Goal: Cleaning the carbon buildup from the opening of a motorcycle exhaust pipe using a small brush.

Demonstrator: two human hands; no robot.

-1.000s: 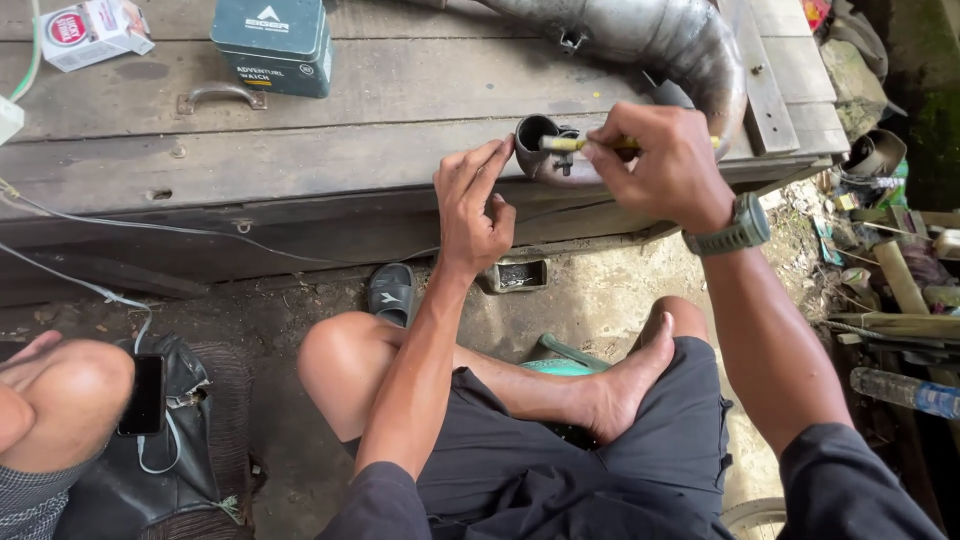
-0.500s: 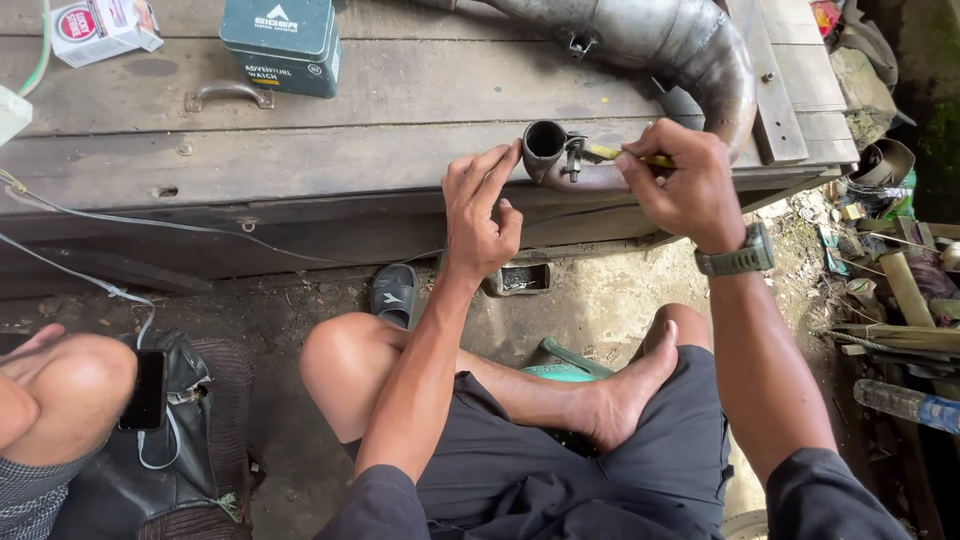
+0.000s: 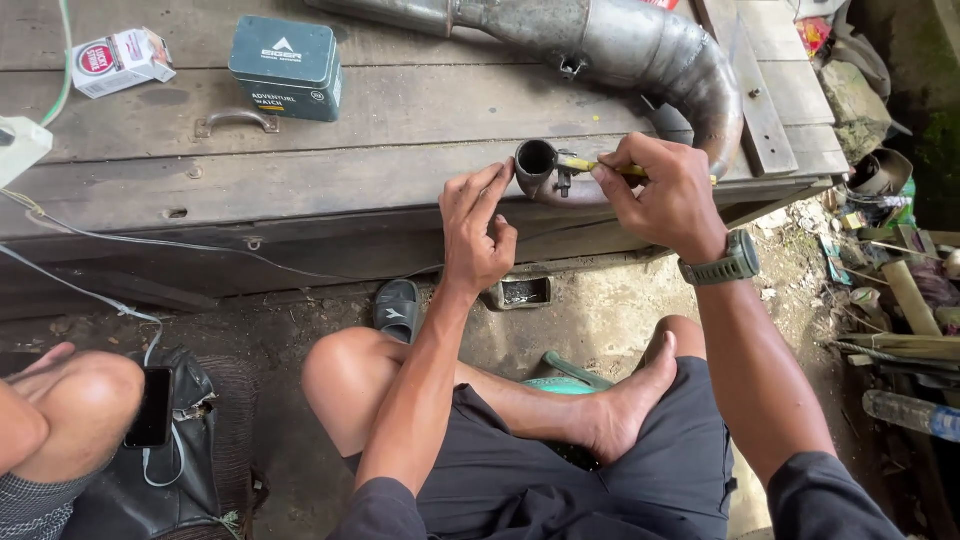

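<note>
down at the front edge of the wooden bench (image 3: 300, 180), the open mouth of the exhaust pipe (image 3: 640, 50) faces up — dark inside, contents not visible. the left hand (image 3: 478, 225) rests half-curled, empty, its fingertips touching the pipe's rim. the right hand (image 3: 665, 195) is closed around a yellow-handled tool (image 3: 585, 165), its tip at the small fitting just beside the mouth. toward the bench's back edge sit a shut teal tin (image 3: 287, 66) and a white-and-red packet (image 3: 122, 60) — both closed.

A weathered wooden bench (image 3: 300, 170) carries a curved metal exhaust pipe (image 3: 640, 50), a teal tin (image 3: 287, 66) and a small white packet (image 3: 122, 62).
</note>
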